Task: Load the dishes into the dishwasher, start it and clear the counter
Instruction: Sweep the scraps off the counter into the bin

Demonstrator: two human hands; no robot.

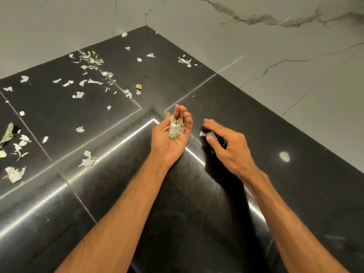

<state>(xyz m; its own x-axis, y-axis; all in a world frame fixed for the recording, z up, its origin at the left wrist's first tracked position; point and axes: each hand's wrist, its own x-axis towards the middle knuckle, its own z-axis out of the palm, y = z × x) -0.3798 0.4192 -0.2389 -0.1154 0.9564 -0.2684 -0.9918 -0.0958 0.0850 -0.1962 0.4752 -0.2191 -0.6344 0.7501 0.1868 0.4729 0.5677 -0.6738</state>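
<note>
Black polished stone counter point(295, 125) fills the view and meets pale grey veined wall tiles point(275, 56) beyond both hands. No dishwasher or dishes show, so I judge the step in hand to be the last one: clearing litter off the counter.

The left hand point(171, 140) lies palm up just above the stone, its fingers cupped round a small heap of torn white paper scraps point(176, 130), one of them printed in green. Just right of that cupped hold, the right hand point(228, 146) hovers low, its fingers loosely spread and blurred. It grips nothing I can make out.

Many more loose torn white bits point(87, 161) are strewn well to the left of the cupped hand and beyond it toward the corner. A green leaf point(7, 133) lies at the far left edge, and a pale round smudge point(284, 156) sits right of the right hand. A few tiny white flakes point(201, 133) lie between the two hands, close by the right thumb.

The next move, as I read it, is to pinch those nearest flakes and drop them into the cupped palm. That palm should stay level — the heap is light and would spill.
</note>
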